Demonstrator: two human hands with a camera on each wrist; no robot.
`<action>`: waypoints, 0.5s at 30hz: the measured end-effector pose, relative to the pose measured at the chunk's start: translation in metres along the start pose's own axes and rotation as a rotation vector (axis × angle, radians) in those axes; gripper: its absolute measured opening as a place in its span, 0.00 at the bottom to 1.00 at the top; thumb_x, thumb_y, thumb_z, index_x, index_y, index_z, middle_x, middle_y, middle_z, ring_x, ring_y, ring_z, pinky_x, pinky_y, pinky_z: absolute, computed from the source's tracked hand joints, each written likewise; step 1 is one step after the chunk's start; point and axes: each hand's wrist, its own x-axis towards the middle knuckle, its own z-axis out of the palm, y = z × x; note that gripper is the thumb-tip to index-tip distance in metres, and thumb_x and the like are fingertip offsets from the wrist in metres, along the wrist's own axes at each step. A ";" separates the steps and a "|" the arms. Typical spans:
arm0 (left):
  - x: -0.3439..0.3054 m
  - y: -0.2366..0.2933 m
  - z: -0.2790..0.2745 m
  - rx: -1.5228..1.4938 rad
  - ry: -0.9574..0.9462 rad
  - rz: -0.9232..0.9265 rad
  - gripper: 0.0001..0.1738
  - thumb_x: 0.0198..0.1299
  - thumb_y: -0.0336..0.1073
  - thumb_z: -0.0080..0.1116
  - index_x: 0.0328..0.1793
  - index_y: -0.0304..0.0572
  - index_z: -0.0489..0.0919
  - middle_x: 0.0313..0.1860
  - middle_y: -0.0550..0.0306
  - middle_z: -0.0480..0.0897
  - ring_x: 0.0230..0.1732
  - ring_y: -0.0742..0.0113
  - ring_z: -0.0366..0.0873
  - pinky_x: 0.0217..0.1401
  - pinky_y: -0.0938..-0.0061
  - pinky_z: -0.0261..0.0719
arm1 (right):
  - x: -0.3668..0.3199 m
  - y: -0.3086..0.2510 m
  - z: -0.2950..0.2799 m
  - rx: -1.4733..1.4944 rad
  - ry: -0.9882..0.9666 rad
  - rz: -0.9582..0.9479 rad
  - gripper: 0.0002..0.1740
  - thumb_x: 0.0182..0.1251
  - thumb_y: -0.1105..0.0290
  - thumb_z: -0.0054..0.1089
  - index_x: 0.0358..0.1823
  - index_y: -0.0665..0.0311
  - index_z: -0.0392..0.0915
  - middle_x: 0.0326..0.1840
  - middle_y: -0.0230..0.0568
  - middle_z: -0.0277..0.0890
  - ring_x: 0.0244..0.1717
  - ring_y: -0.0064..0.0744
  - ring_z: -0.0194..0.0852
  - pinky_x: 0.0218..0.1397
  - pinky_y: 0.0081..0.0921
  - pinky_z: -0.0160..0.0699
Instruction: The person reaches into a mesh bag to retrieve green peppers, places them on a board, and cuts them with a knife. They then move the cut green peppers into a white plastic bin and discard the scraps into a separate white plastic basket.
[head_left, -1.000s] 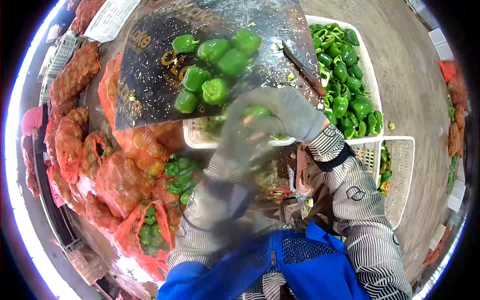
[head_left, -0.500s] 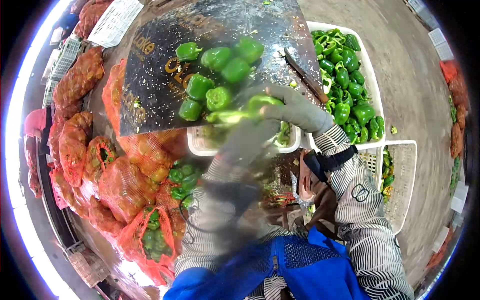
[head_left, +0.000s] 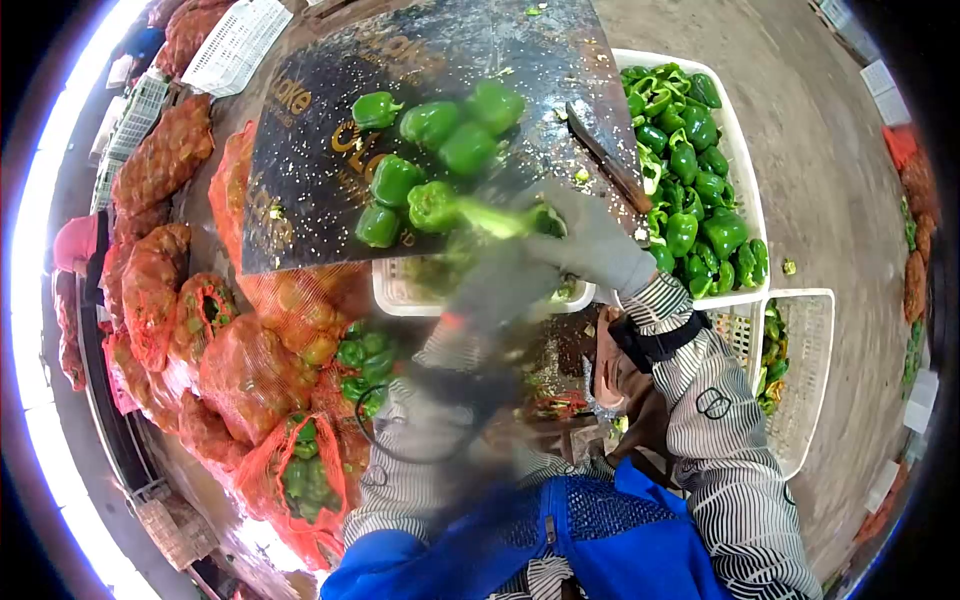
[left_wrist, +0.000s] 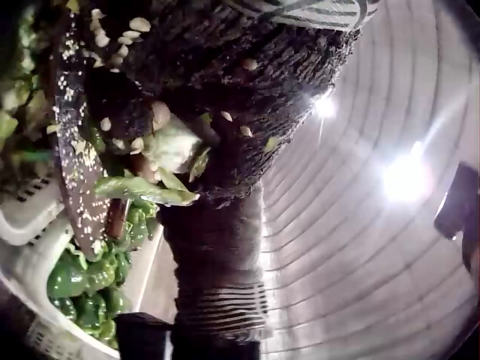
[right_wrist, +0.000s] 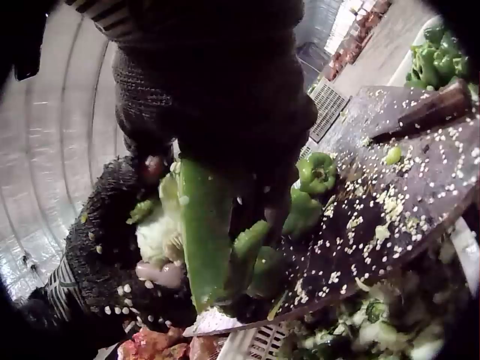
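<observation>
My right hand [head_left: 590, 240], in a grey glove, grips a cut green bell pepper [right_wrist: 206, 225] over the near edge of the dark board [head_left: 310, 215]. Close beside it, my left hand [right_wrist: 105, 247], gloved and flecked with seeds, pinches the pale pepper core [right_wrist: 159, 236]; its bare fingertip [right_wrist: 161, 274] presses there. The head view shows the left hand blurred by motion. Several whole green peppers [head_left: 397, 182] stand on the board, left of the hands. A knife [head_left: 608, 160] with a brown handle lies at the board's right side.
A white crate [head_left: 745, 170] of cut green peppers stands right of the board. Below the board's near edge is another white crate [head_left: 400, 300] with scraps. A third crate [head_left: 800, 440] sits lower right. Red mesh sacks [head_left: 255, 370] fill the left. Loose seeds scatter over the board.
The hands were close together around a pepper; it then showed split open between them. The right hand still holds the cut pepper, turned differently. Peppers on the board and the knife stay put.
</observation>
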 end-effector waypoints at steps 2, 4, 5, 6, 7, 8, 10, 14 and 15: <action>0.001 0.003 0.003 0.053 0.075 0.015 0.23 0.66 0.29 0.58 0.66 0.34 0.70 0.60 0.50 0.77 0.57 0.67 0.78 0.60 0.72 0.81 | -0.001 -0.008 -0.004 -0.022 0.036 0.030 0.26 0.58 0.62 0.63 0.58 0.64 0.75 0.50 0.48 0.81 0.49 0.40 0.81 0.56 0.33 0.78; 0.001 0.002 0.009 0.078 0.106 0.016 0.23 0.65 0.29 0.60 0.66 0.34 0.71 0.59 0.51 0.78 0.56 0.68 0.78 0.59 0.71 0.81 | 0.000 -0.011 -0.004 0.053 -0.002 0.225 0.25 0.57 0.65 0.62 0.58 0.64 0.75 0.47 0.48 0.82 0.47 0.40 0.82 0.53 0.33 0.79; -0.001 0.001 0.013 0.073 0.222 0.065 0.23 0.65 0.30 0.61 0.65 0.34 0.71 0.55 0.52 0.80 0.53 0.68 0.79 0.56 0.72 0.82 | 0.000 -0.010 -0.002 0.057 -0.003 0.223 0.25 0.57 0.65 0.62 0.58 0.64 0.75 0.47 0.48 0.82 0.47 0.40 0.82 0.53 0.33 0.79; -0.004 -0.001 0.017 0.069 0.336 0.113 0.23 0.64 0.32 0.62 0.64 0.34 0.72 0.52 0.53 0.81 0.50 0.68 0.80 0.52 0.72 0.84 | 0.001 -0.006 0.003 0.012 0.082 0.154 0.26 0.57 0.66 0.62 0.58 0.64 0.75 0.46 0.48 0.82 0.45 0.39 0.83 0.51 0.34 0.79; -0.014 0.015 0.015 0.074 0.337 0.110 0.23 0.64 0.32 0.62 0.64 0.34 0.72 0.52 0.53 0.81 0.50 0.68 0.80 0.52 0.72 0.84 | 0.001 0.000 0.008 -0.032 0.167 0.084 0.26 0.56 0.67 0.62 0.58 0.65 0.75 0.44 0.48 0.83 0.43 0.39 0.83 0.49 0.34 0.80; -0.029 0.047 0.009 0.234 0.418 0.072 0.22 0.64 0.33 0.63 0.61 0.35 0.73 0.47 0.55 0.82 0.45 0.69 0.81 0.47 0.72 0.84 | 0.001 0.010 0.015 0.025 0.274 0.131 0.26 0.56 0.68 0.61 0.59 0.65 0.75 0.45 0.51 0.82 0.43 0.39 0.83 0.49 0.33 0.80; -0.037 0.064 0.003 0.404 0.486 0.038 0.20 0.63 0.35 0.64 0.59 0.35 0.75 0.43 0.57 0.83 0.41 0.70 0.81 0.42 0.73 0.84 | 0.004 0.021 0.007 0.065 0.246 0.191 0.26 0.57 0.69 0.60 0.60 0.65 0.75 0.45 0.51 0.82 0.42 0.39 0.82 0.49 0.32 0.80; -0.055 0.047 -0.018 0.029 0.498 0.232 0.14 0.63 0.36 0.64 0.53 0.41 0.79 0.40 0.55 0.84 0.40 0.69 0.81 0.40 0.75 0.80 | -0.003 0.018 -0.028 0.086 0.345 0.294 0.23 0.58 0.79 0.52 0.58 0.65 0.77 0.42 0.48 0.83 0.35 0.27 0.80 0.40 0.26 0.81; -0.061 0.032 -0.026 0.071 0.455 0.202 0.16 0.62 0.37 0.64 0.54 0.41 0.79 0.42 0.53 0.84 0.42 0.66 0.82 0.43 0.74 0.80 | -0.007 0.015 -0.043 0.200 0.427 0.267 0.23 0.58 0.80 0.51 0.57 0.64 0.78 0.42 0.48 0.83 0.35 0.26 0.80 0.39 0.26 0.80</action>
